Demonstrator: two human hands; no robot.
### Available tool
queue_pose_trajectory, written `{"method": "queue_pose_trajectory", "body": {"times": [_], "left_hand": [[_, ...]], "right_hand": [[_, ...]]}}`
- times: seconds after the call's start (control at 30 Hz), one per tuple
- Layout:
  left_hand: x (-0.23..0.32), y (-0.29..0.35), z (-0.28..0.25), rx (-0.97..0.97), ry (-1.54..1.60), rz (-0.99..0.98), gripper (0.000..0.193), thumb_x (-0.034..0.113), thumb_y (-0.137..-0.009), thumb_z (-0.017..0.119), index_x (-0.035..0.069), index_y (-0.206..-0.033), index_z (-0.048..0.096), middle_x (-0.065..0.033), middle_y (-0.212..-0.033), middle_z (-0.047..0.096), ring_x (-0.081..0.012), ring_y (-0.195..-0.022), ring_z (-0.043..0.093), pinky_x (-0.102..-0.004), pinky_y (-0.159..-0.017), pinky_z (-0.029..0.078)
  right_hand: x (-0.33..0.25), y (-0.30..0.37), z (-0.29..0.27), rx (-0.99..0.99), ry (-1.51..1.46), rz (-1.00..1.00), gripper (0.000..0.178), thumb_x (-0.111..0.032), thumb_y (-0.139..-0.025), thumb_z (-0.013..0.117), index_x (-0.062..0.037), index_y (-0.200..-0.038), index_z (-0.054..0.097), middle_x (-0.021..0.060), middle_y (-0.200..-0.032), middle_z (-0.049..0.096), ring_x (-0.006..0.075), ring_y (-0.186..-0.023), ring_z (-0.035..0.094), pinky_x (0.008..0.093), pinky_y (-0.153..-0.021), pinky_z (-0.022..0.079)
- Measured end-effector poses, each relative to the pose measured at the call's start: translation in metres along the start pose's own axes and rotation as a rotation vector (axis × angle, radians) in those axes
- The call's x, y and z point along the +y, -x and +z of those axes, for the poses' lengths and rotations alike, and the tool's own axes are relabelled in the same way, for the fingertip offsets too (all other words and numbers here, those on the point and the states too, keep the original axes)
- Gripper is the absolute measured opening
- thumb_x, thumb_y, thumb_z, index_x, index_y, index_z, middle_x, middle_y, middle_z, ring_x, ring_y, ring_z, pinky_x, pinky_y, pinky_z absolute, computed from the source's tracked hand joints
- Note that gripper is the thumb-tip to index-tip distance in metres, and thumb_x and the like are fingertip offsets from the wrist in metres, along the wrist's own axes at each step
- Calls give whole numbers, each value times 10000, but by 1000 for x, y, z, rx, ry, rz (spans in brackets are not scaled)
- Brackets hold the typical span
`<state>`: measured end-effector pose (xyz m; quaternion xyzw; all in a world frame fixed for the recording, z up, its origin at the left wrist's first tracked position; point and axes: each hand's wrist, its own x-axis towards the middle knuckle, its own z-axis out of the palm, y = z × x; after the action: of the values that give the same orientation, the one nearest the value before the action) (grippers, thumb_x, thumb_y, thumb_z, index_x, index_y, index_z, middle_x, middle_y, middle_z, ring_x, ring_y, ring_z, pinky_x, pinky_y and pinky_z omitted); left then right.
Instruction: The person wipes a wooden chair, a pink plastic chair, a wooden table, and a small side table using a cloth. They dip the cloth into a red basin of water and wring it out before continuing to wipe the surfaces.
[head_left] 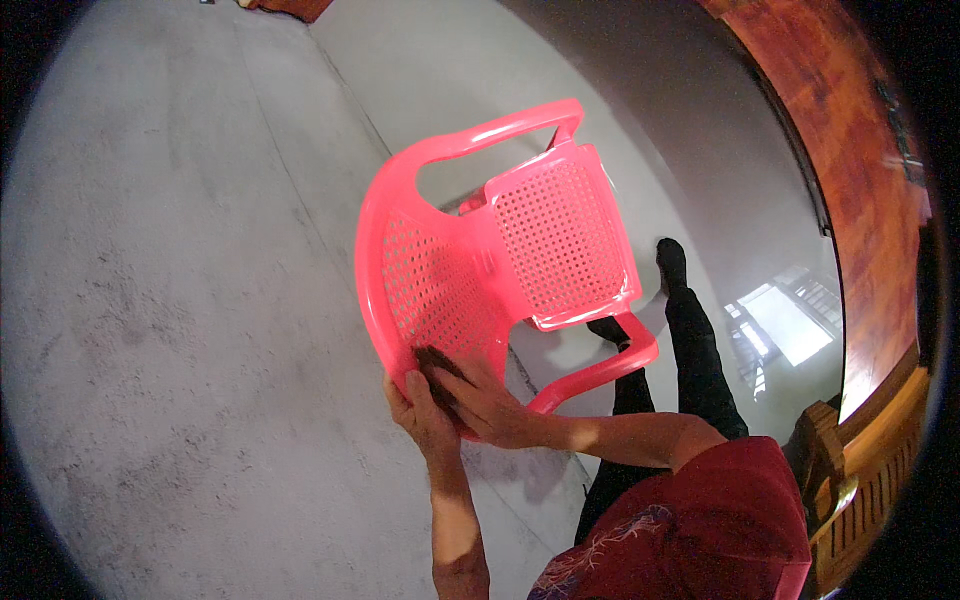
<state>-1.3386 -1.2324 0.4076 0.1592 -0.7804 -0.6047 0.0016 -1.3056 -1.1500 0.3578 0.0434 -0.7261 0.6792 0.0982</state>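
A pink plastic armchair (560,235) with a perforated seat and backrest takes up the middle of the view. Its curved backrest (430,285) is turned toward the left. My left hand (427,418) grips the backrest's rim at the near lower corner, thumb on the inner face. Right beside it, my right hand (488,402) presses a dark brown rag-like piece (437,368) against the inside of the backrest. The fingers cover much of that piece, so its exact kind is unclear. One armrest (600,372) passes just beyond my right forearm.
Rough grey concrete floor (170,300) spreads to the left, meeting a smoother glossy floor (740,210) along a line beneath the chair. Polished wooden furniture (870,480) stands at the lower right, near my side. A reddish-brown wooden surface (850,150) runs along the right.
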Motion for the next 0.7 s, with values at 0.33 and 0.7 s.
{"method": "queue_pose_trajectory", "body": {"times": [0.33, 0.7], "left_hand": [[0, -1, -4, 43, -35, -19, 324, 97, -916, 551, 0, -1215, 476, -77, -1117, 568, -164, -977, 550, -309, -847, 467], [-10, 0, -2, 33, 105, -117, 499, 335, -950, 491, 25, -1325, 379, -131, -1253, 514, -271, -1092, 544, -401, -913, 473]], "right_hand": [[161, 25, 32, -134, -200, 324, 439, -101, -856, 502, -27, -1286, 454, 225, -1264, 484, 371, -1147, 491, 427, -994, 385], [230, 23, 58, 25, -409, 499, 358, -79, -847, 522, -59, -1202, 560, 148, -1123, 577, 291, -1057, 523, 383, -921, 424]]}}
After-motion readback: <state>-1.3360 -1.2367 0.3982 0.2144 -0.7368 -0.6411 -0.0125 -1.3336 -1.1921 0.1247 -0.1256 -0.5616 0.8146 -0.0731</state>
